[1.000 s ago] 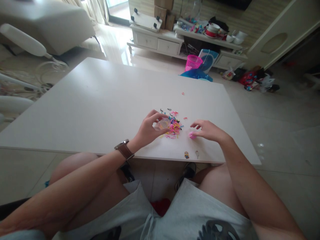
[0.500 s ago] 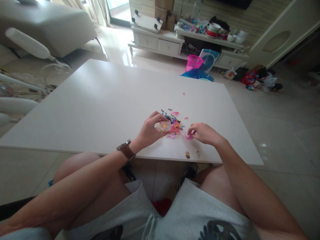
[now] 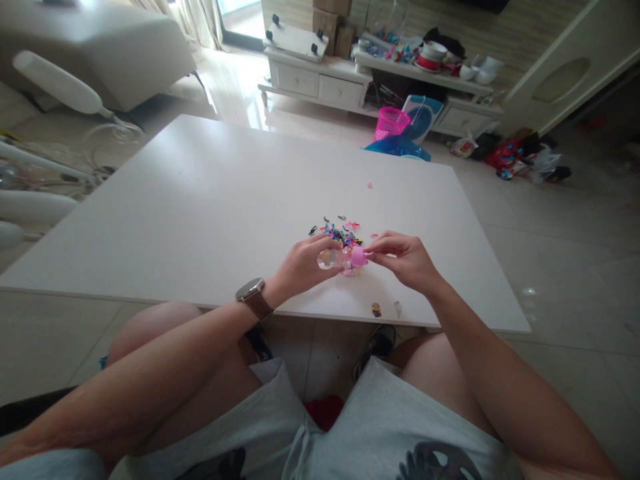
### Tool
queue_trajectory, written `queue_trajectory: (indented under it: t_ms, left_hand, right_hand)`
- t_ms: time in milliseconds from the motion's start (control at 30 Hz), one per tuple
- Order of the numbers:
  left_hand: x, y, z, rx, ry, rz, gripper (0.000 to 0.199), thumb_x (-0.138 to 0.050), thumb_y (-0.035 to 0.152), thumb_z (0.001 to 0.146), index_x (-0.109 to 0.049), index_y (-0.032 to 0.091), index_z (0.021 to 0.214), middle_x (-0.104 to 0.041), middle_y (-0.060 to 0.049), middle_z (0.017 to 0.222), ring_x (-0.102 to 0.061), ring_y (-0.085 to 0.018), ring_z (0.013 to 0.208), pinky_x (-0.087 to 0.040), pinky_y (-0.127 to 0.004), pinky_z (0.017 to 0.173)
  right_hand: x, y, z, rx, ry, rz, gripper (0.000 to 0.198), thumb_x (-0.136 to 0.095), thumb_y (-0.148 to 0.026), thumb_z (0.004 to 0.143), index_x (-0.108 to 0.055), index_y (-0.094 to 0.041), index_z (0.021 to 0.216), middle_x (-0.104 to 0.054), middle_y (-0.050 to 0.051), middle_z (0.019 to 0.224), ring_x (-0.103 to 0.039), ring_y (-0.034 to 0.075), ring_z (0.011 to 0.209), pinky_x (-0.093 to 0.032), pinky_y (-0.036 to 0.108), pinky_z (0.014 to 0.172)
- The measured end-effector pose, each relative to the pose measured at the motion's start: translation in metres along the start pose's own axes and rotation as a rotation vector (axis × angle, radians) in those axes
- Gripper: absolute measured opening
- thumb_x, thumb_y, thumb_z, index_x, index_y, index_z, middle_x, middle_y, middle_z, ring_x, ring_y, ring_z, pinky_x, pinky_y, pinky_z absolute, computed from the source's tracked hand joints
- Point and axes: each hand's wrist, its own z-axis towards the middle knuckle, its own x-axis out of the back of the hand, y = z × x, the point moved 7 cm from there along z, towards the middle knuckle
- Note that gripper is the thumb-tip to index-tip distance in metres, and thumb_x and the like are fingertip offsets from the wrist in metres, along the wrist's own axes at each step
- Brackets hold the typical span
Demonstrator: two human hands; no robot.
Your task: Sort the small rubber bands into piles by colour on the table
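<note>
Between thumb and fingers, my left hand (image 3: 305, 263) holds a small clear bottle (image 3: 329, 259) lying on its side in the air, its mouth toward the right. My right hand (image 3: 403, 260) is closed on a pink cap (image 3: 359, 256), which sits at the bottle's mouth; whether it is fastened I cannot tell. Under and behind the bottle lies a pile of small colourful rubber bands (image 3: 337, 235). Nearer the front edge of the table are a little yellow cartoon figure (image 3: 376, 310) and a small pale metal-looking piece (image 3: 398, 308).
The white table (image 3: 225, 193) stretches far to the left. One loose band (image 3: 370, 186) lies beyond the pile. Past the table are a pink basket (image 3: 393, 123) and a low white cabinet (image 3: 310, 87). White chairs (image 3: 57, 80) stand at the left.
My right hand has lifted the pink cap from the table and brought it left to the bottle's mouth. My left hand has turned the bottle's mouth to the right.
</note>
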Motion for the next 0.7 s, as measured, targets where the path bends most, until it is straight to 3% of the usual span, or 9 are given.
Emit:
queue_trajectory:
  t_ms: [200,433,700]
  left_hand:
    - [-0.005,-0.001,-0.002,-0.011,-0.050,-0.005,0.022,-0.079,0.032,0.085,-0.074,0.022,0.104,-0.076,-0.005,0.098,-0.071,-0.018,0.083,-0.053,-0.029,0.076]
    - [-0.003,-0.001,-0.002,-0.011,-0.032,0.008,0.023,-0.078,0.032,0.086,-0.076,0.021,0.105,-0.077,-0.005,0.096,-0.072,-0.018,0.082,-0.053,-0.029,0.075]
    - [-0.007,-0.003,-0.002,-0.017,-0.076,-0.015,0.023,-0.079,0.034,0.086,-0.077,0.020,0.104,-0.077,-0.006,0.097,-0.072,-0.018,0.083,-0.053,-0.029,0.075]
  right_hand:
    - [-0.014,-0.004,-0.003,0.039,-0.057,-0.007,0.020,-0.081,-0.045,0.084,-0.083,-0.027,0.093,-0.076,0.007,0.099,-0.072,0.023,0.096,-0.062,0.039,0.084]
    - [-0.024,-0.006,-0.006,0.065,-0.069,-0.081,0.028,-0.087,-0.034,0.077,-0.079,-0.026,0.103,-0.078,0.006,0.114,-0.072,0.025,0.104,-0.060,0.041,0.088]
    - [-0.030,-0.011,-0.008,0.136,-0.115,-0.172,0.023,-0.074,-0.025,0.087,-0.076,-0.028,0.110,-0.077,0.004,0.119,-0.069,0.026,0.116,-0.057,0.041,0.094]
